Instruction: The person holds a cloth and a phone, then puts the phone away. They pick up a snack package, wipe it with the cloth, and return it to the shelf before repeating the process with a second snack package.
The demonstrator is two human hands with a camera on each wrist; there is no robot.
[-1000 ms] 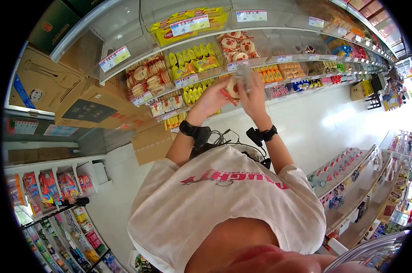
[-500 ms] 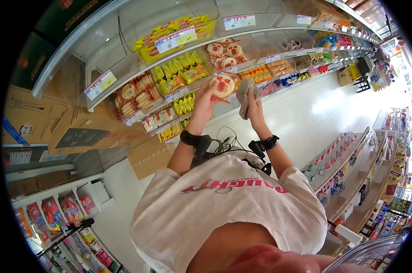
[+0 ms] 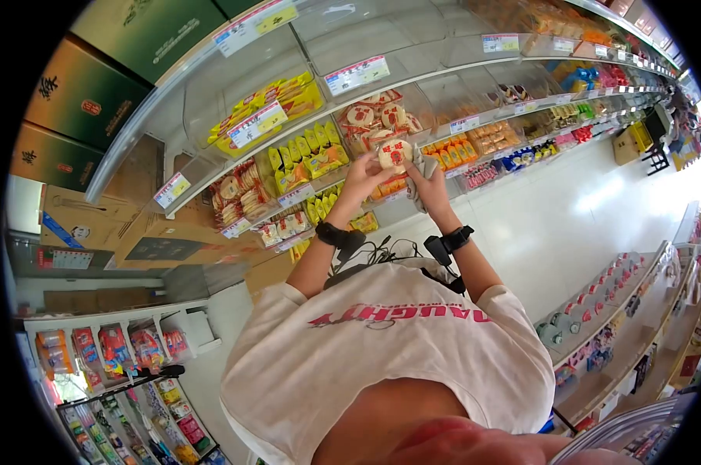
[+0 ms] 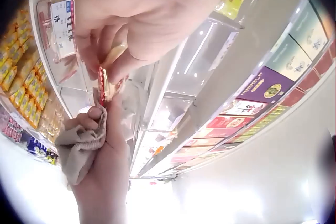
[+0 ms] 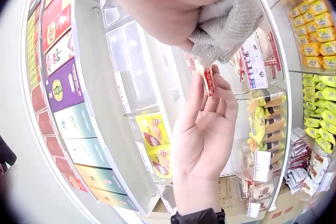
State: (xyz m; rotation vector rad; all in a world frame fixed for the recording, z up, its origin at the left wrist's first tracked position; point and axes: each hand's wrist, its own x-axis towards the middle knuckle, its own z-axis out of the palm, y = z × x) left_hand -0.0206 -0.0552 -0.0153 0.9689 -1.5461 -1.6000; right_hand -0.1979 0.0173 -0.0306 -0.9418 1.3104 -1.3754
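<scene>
In the head view my left hand [image 3: 358, 183] pinches a clear packet of round rice crackers [image 3: 397, 153] with red print, held in front of the shelves. My right hand [image 3: 433, 191] grips a crumpled grey cloth [image 3: 418, 172] at the packet's right edge. Seen edge-on in the right wrist view, the packet [image 5: 209, 83] stands between the left thumb and fingers, with the cloth [image 5: 227, 27] bunched right above it. The left wrist view has the cloth [image 4: 80, 153] wrapped in the right hand's curled fingers, just below the packet [image 4: 103, 85].
Behind the hands, clear shelf bins hold more rice crackers [image 3: 381, 116], yellow snack packets [image 3: 319, 155] and red-and-white packets [image 3: 234, 194]. Price tags [image 3: 357, 75] line the shelf edges. Cardboard boxes [image 3: 172, 236] stand at left, and another shelf row [image 3: 606, 333] stands at right.
The cloth moved off the packet to the right, then came back to its right edge. The left hand keeps hold of the packet, whose printed front now shows. The head view has shifted.
</scene>
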